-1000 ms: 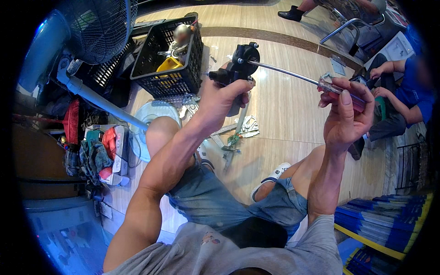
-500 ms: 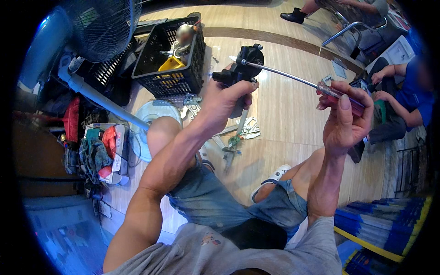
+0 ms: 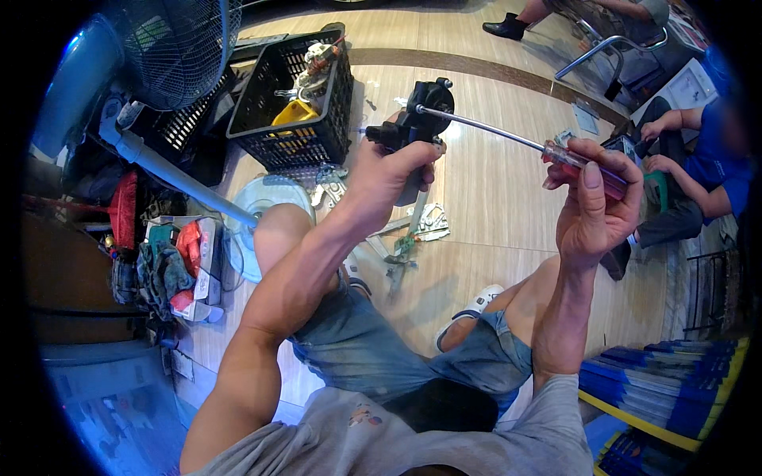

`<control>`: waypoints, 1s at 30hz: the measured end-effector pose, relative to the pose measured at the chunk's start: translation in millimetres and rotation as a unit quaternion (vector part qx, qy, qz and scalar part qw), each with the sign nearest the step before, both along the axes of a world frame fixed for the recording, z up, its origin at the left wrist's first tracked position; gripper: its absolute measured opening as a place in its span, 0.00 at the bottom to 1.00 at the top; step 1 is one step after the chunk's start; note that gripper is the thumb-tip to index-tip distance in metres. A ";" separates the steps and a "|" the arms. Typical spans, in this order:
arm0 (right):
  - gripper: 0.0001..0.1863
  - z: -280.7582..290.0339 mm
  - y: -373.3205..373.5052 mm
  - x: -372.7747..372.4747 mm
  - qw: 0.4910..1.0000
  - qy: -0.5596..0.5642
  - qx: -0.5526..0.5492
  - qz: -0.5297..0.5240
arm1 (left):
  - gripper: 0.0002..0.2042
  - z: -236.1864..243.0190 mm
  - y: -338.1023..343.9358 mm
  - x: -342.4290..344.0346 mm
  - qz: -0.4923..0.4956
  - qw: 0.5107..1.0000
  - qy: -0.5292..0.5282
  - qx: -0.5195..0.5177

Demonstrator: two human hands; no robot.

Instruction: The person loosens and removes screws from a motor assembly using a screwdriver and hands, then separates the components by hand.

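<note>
My left hand is closed round a black plastic and metal part with a round housing at its upper end, held up above the floor. My right hand grips the clear red handle of a long screwdriver. Its shaft runs leftward, and the tip meets the side of the round housing. What the tip sits on is too small to make out. Below my left hand, metal mechanism pieces and a greenish strip-like piece lie on the floor near my feet.
A black plastic crate holding a yellow piece and metal parts stands ahead on the left, by a blue pedestal fan. A box of cloths is at left. At right sits a person in blue; blue-yellow stacked items lie lower right.
The screwdriver handle and my right fingers have shifted slightly to the left, with the fingers a little changed on the handle. My left hand and the black part stay nearly in place.
</note>
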State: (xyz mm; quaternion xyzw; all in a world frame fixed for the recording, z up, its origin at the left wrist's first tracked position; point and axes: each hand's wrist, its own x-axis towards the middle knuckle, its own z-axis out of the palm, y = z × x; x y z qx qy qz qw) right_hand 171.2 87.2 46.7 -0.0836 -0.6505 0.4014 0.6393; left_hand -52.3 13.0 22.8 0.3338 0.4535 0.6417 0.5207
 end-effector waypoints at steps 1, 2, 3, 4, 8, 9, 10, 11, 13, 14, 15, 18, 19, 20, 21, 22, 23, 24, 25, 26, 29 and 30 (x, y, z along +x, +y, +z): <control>0.12 0.2 -0.6 -0.8 1.000 0.006 -0.009 -0.004 | 0.12 0.7 -0.5 -1.8 -0.023 1.000 0.002 -0.009; 0.12 0.2 -0.5 -0.8 1.000 0.007 -0.009 -0.004 | 0.12 0.9 -0.8 -1.9 -0.023 1.000 0.003 -0.009; 0.12 0.1 -0.1 -0.6 1.000 0.007 -0.004 -0.006 | 0.12 0.9 -1.0 -2.0 -0.021 1.000 0.000 -0.010; 0.12 -0.1 0.3 -0.2 1.000 0.008 0.001 -0.008 | 0.13 0.9 -1.3 -2.1 -0.019 1.000 -0.003 -0.012; 0.12 -0.7 2.3 3.2 1.000 -0.019 0.014 -0.009 | 0.13 2.2 -1.3 -2.1 -0.023 1.000 0.000 -0.003; 0.12 -0.8 2.1 2.7 1.000 -0.018 0.013 -0.007 | 0.13 1.5 -0.9 -2.2 -0.024 1.000 -0.003 -0.003; 0.12 -0.9 1.9 2.5 1.000 -0.017 0.011 -0.005 | 0.13 1.1 -0.7 -2.2 -0.025 1.000 -0.005 -0.002; 0.12 -0.8 1.8 2.3 1.000 -0.017 0.011 -0.005 | 0.13 1.4 -0.8 -2.2 -0.025 1.000 -0.005 -0.002; 0.11 -0.6 1.4 2.5 1.000 -0.020 0.014 -0.010 | 0.13 2.2 -0.9 -1.7 -0.022 1.000 0.003 -0.002; 0.11 -0.5 1.5 2.5 1.000 -0.019 0.014 -0.009 | 0.13 1.1 -0.5 -0.4 -0.021 1.000 0.003 -0.002; 0.11 -0.4 2.0 3.0 1.000 -0.024 0.013 -0.007 | 0.11 -1.2 0.6 2.0 0.004 1.000 0.003 0.011; 0.12 2.5 -1.0 1.9 0.999 -0.033 -0.001 -0.022 | 0.10 -3.1 1.2 2.3 0.035 0.999 0.011 0.033; 0.12 3.2 -2.6 0.7 0.999 -0.036 -0.014 -0.038 | 0.10 -3.4 1.5 1.7 0.041 0.998 0.020 0.042; 0.12 3.2 -3.9 -0.2 0.998 -0.037 -0.014 -0.038 | 0.10 -4.5 2.2 1.2 0.040 0.998 0.019 0.041; 0.13 3.1 -5.2 -1.5 0.998 -0.045 -0.012 -0.050 | 0.11 -6.2 3.1 0.1 0.036 0.998 0.028 0.046; 0.13 2.8 -6.1 -2.4 0.997 -0.053 -0.011 -0.062 | 0.12 -7.3 3.7 -0.7 0.031 0.998 0.037 0.050; 0.13 3.2 -6.8 -3.1 0.997 -0.053 -0.011 -0.062 | 0.12 -7.3 4.2 -1.2 0.031 0.998 0.037 0.049; 0.13 4.0 -7.5 -3.5 0.995 -0.067 -0.005 -0.074 | 0.14 -7.3 4.6 -1.5 0.034 0.998 0.045 0.043; 0.13 4.5 -7.9 -3.4 0.993 -0.081 0.002 -0.087 | 0.15 -7.6 4.7 -1.6 0.036 0.997 0.053 0.036; 0.13 4.7 -7.9 -2.9 0.993 -0.081 0.002 -0.087 | 0.15 -7.5 4.2 -2.2 0.036 0.997 0.054 0.035; 0.15 5.3 -6.2 5.4 0.991 -0.063 -0.077 -0.088 | 0.17 -7.4 2.4 -1.9 0.042 0.994 0.089 0.054; 0.15 6.0 -5.0 10.8 0.987 -0.087 -0.106 -0.079 | 0.17 -6.8 1.7 -0.8 0.040 0.995 0.078 0.052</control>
